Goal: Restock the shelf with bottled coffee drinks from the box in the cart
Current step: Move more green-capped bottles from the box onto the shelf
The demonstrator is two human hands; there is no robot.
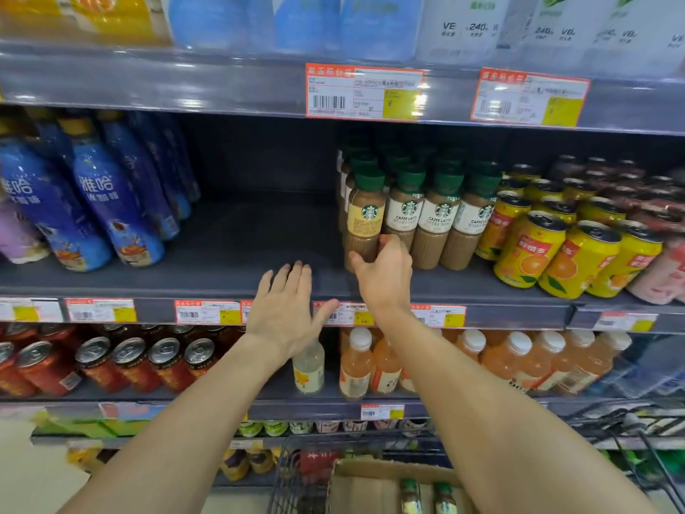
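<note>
A coffee bottle with a yellow label and green cap [365, 213] stands at the front left of a group of green-capped coffee bottles [441, 217] on the dark middle shelf [237, 254]. My right hand [383, 270] is wrapped around the lower part of the yellow-label bottle. My left hand [285, 309] hovers flat at the shelf's front edge, fingers spread, holding nothing. At the bottom, a cardboard box [370, 484] in the wire cart [293, 476] holds two more green-capped bottles [426, 497].
Blue coffee bottles [103, 202] stand at the left of the middle shelf, yellow orange-drink cans [556, 250] at the right. A bare stretch of shelf lies between the blue bottles and the coffee bottles. Below are red cans [111, 361] and orange juice bottles [482, 361].
</note>
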